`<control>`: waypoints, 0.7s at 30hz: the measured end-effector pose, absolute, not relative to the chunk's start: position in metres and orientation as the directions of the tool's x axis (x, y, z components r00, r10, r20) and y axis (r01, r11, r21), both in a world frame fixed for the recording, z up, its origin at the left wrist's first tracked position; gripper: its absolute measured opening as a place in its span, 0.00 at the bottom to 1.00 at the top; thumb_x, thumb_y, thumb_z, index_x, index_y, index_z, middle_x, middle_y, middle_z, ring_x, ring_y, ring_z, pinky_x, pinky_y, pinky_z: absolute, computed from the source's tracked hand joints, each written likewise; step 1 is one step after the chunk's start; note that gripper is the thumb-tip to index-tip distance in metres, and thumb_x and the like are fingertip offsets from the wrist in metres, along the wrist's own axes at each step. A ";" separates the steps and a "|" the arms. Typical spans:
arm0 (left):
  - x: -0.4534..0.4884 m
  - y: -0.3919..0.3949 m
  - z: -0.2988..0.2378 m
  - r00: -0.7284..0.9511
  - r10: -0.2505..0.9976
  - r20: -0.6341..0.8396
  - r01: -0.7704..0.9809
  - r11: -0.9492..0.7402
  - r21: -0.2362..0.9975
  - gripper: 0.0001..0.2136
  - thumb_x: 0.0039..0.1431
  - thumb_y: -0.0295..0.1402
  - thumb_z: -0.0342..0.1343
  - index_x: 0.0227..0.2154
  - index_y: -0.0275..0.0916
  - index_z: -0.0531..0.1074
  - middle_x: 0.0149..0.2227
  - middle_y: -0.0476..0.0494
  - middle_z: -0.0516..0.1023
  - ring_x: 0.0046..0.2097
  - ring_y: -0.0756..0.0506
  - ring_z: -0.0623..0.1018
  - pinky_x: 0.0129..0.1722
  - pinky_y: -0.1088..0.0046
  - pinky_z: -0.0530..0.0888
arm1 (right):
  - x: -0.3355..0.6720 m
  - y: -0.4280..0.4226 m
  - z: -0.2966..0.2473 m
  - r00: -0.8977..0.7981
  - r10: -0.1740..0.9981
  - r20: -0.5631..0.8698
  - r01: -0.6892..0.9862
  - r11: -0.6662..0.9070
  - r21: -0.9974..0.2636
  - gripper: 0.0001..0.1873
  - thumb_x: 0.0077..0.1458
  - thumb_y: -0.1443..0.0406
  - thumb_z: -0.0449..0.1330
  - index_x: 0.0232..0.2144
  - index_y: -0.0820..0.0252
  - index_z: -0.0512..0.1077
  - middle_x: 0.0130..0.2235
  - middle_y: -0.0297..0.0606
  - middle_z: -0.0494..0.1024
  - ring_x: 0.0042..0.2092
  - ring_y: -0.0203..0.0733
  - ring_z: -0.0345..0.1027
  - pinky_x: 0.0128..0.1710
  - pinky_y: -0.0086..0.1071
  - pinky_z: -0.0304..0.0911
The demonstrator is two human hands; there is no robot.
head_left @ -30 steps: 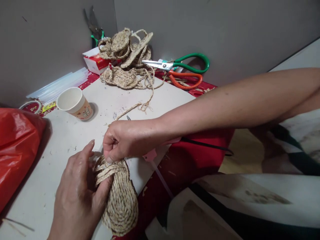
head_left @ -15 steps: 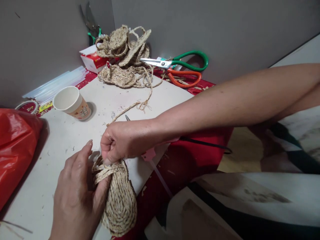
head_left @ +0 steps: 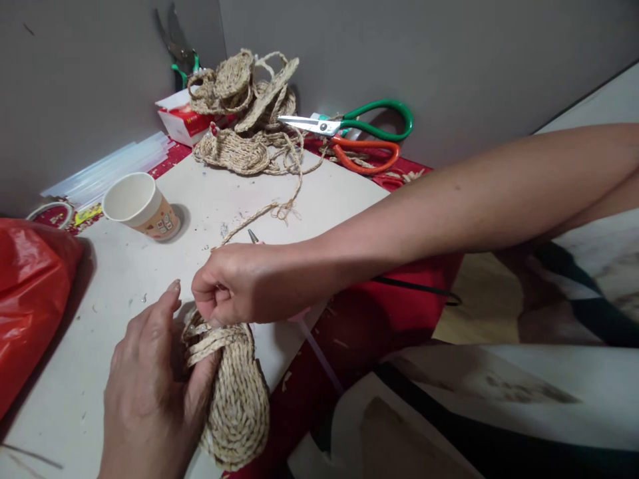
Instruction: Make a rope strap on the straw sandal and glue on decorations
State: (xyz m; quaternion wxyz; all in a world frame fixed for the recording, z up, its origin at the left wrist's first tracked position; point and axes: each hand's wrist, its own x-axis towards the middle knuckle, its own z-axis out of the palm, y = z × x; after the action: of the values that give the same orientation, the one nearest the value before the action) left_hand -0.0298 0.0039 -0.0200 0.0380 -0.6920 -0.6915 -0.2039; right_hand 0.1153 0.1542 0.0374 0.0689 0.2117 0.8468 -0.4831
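A small woven straw sandal (head_left: 237, 399) lies at the near edge of a white board (head_left: 219, 199). My left hand (head_left: 150, 392) cups its left side, thumb under the braided straps, fingers half closed on it. My right hand (head_left: 239, 283) reaches across from the right and pinches the straps at the sandal's toe end. A twine strand (head_left: 259, 213) runs from near my right hand back to a heap of woven straw pieces (head_left: 244, 113). A glue gun's metal tip (head_left: 253, 235) pokes out behind my right hand, its pink body mostly hidden.
A paper cup (head_left: 140, 206) stands at the left. Green-handled scissors (head_left: 354, 123) and orange-handled scissors (head_left: 367, 156) lie at the back right. A red plastic bag (head_left: 30, 293) fills the left edge. Clear glue sticks (head_left: 104, 169), a red-white box (head_left: 182, 120) and a black cable (head_left: 414, 289) are around.
My right hand has slid a little to the left along the straps, and it now covers more of the pink glue gun. My left hand stays on the sandal.
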 end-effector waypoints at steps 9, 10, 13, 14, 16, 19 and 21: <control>-0.029 0.003 -0.018 -0.062 0.945 0.321 0.968 -0.022 0.251 0.31 0.61 0.39 0.54 0.65 0.39 0.54 0.51 0.34 0.71 0.48 0.37 0.73 0.47 0.60 0.69 | 0.119 0.155 0.039 -0.930 0.322 -0.178 0.344 0.589 -0.731 0.07 0.58 0.73 0.55 0.29 0.62 0.71 0.21 0.23 0.64 0.24 0.25 0.51 0.24 0.22 0.51; -0.030 0.004 -0.018 -0.058 0.943 0.327 0.970 -0.024 0.241 0.30 0.61 0.40 0.54 0.64 0.38 0.55 0.50 0.34 0.72 0.47 0.37 0.73 0.46 0.60 0.69 | 0.121 0.156 0.037 -0.947 0.303 -0.108 0.284 0.627 -0.725 0.07 0.57 0.73 0.55 0.29 0.62 0.71 0.23 0.23 0.65 0.25 0.25 0.53 0.26 0.21 0.53; -0.030 0.005 -0.019 -0.036 0.936 0.351 0.978 -0.039 0.204 0.27 0.61 0.41 0.54 0.60 0.35 0.60 0.45 0.36 0.73 0.44 0.38 0.73 0.45 0.61 0.69 | 0.127 0.158 0.032 -0.981 0.196 0.010 0.140 0.734 -0.665 0.06 0.55 0.75 0.56 0.30 0.61 0.69 0.28 0.24 0.69 0.29 0.26 0.57 0.31 0.21 0.55; -0.030 0.005 -0.019 -0.028 0.935 0.355 0.981 -0.043 0.190 0.25 0.61 0.41 0.54 0.58 0.36 0.62 0.44 0.37 0.74 0.43 0.38 0.74 0.44 0.62 0.69 | 0.128 0.159 0.031 -0.987 0.158 0.012 0.115 0.765 -0.634 0.07 0.55 0.75 0.56 0.31 0.60 0.69 0.29 0.25 0.70 0.30 0.26 0.57 0.32 0.22 0.55; -0.031 0.005 -0.020 -0.027 0.934 0.356 0.985 -0.037 0.171 0.23 0.61 0.43 0.53 0.56 0.37 0.64 0.41 0.39 0.74 0.41 0.39 0.74 0.42 0.62 0.69 | 0.131 0.160 0.032 -0.996 0.088 -0.003 0.075 0.832 -0.549 0.07 0.57 0.75 0.55 0.32 0.61 0.69 0.32 0.28 0.72 0.33 0.28 0.59 0.35 0.24 0.56; -0.032 0.005 -0.021 -0.022 0.936 0.352 0.989 -0.031 0.144 0.22 0.62 0.44 0.52 0.55 0.37 0.64 0.39 0.39 0.75 0.39 0.39 0.73 0.41 0.62 0.68 | 0.132 0.159 0.035 -0.999 0.006 -0.044 0.024 0.908 -0.418 0.07 0.58 0.74 0.53 0.34 0.60 0.70 0.36 0.31 0.73 0.35 0.30 0.61 0.36 0.26 0.58; -0.033 0.006 -0.022 -0.001 0.934 0.358 0.993 -0.042 0.112 0.22 0.62 0.42 0.52 0.55 0.36 0.63 0.39 0.39 0.75 0.38 0.39 0.73 0.40 0.62 0.68 | 0.131 0.158 0.038 -0.997 -0.002 -0.077 0.022 0.947 -0.321 0.09 0.59 0.75 0.51 0.34 0.59 0.69 0.36 0.30 0.73 0.35 0.31 0.62 0.32 0.27 0.57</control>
State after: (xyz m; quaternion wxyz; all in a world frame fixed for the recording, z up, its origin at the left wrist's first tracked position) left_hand -0.0326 0.0065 -0.0216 0.0868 -0.7015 -0.6866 -0.1704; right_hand 0.1309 0.1581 0.0376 0.0380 0.0051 0.9859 -0.1629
